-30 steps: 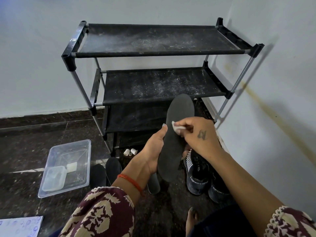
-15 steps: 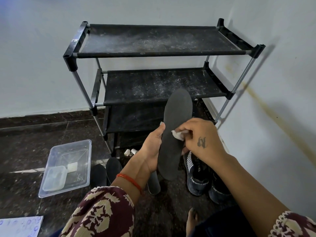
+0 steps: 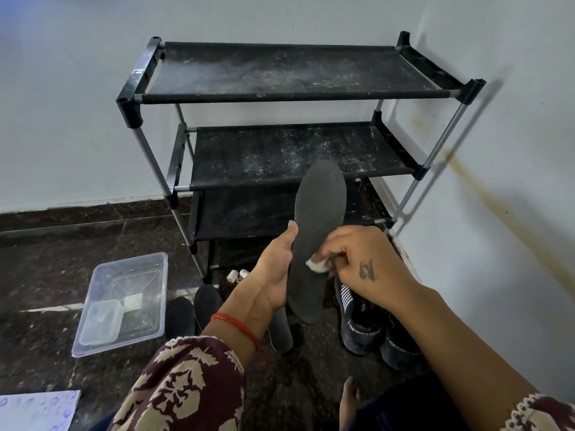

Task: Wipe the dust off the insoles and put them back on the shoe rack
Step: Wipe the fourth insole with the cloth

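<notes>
Left grip: our left hand (image 3: 273, 275) grasps the insole (image 3: 317, 231) by its left edge, thumb on the face, holding it upright in front of the shoe rack (image 3: 292, 98).
Right grip: our right hand (image 3: 357, 259) pinches a small white wipe (image 3: 317, 265) and presses it on the lower half of the insole.
Change: over the last second the wipe has travelled from the middle of the insole down toward the heel end – one downward stroke.
Meaning: we judge the wiping step to be under way, with the upper part already passed over; the heel end remains.
Other insoles: three more dark insoles (image 3: 207, 306) lie on the floor, near left of the held one – their state of cleaning cannot be told.
Rack: all visible shelves carry no insoles yet and show pale dust.
Surroundings: a clear plastic tub (image 3: 124, 300) on the floor at left; dark sports shoes (image 3: 361, 331) at right, beside the wall.
</notes>
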`<state>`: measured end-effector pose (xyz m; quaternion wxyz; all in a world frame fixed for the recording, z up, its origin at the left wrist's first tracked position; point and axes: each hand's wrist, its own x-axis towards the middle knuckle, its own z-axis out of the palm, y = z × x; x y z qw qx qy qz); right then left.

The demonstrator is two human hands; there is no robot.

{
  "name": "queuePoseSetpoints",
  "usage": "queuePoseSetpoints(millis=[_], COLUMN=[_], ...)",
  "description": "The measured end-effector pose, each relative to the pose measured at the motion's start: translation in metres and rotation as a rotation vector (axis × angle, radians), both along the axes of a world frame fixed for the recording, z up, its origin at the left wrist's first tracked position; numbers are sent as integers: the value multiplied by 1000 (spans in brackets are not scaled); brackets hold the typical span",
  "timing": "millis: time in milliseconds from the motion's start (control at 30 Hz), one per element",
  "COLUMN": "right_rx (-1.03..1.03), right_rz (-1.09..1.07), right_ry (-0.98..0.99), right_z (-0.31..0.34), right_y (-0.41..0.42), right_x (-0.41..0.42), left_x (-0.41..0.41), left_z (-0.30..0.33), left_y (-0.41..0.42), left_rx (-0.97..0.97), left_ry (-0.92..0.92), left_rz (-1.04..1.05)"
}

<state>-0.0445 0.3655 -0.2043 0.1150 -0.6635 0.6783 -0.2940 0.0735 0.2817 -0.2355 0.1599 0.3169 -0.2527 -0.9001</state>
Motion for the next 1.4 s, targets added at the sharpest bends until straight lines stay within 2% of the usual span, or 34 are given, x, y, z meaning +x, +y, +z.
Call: queuePoseSetpoints(millis=[67, 167, 300, 400, 600, 733, 800, 867, 1000, 1067, 1133, 1233, 1400], right_rx=[-60, 9, 152, 196, -33, 55, 133, 228, 319, 222, 98, 68, 147], right_rz=[-56, -74, 95, 179, -29, -62, 18, 129, 220, 127, -7, -51, 94], right_ry=[13, -109, -288, -183, 37, -171, -339, -428, -241, -107, -72, -172, -430], right_z=[-5, -7, 4, 8, -1, 0, 7, 14, 14, 10, 7, 4, 12], right_y=[-4, -7, 1, 8, 1, -2, 2, 6, 11, 9, 7, 4, 5], right_x=[2, 12, 19, 13, 10, 24, 28, 28, 19, 13, 10, 18, 31], left_x=[0, 3, 5, 4, 5, 6, 6, 7, 7, 7, 6, 7, 7], left_z=[2, 5, 7, 8, 7, 10, 11, 11, 12, 11, 11, 15, 15], left_y=[1, 0, -2, -2, -3, -1, -2, -2, -2, -3, -3, -1, -1], left_rx=[26, 41, 7, 11, 23, 62, 68, 58, 95, 100, 72, 75, 108], left_ry=[12, -11, -59, -53, 2, -16, -31, -39, -9, 18, 19, 19, -18], left_rz=[5, 23, 20, 14, 38, 31, 39, 37, 15, 32, 39, 35, 71])
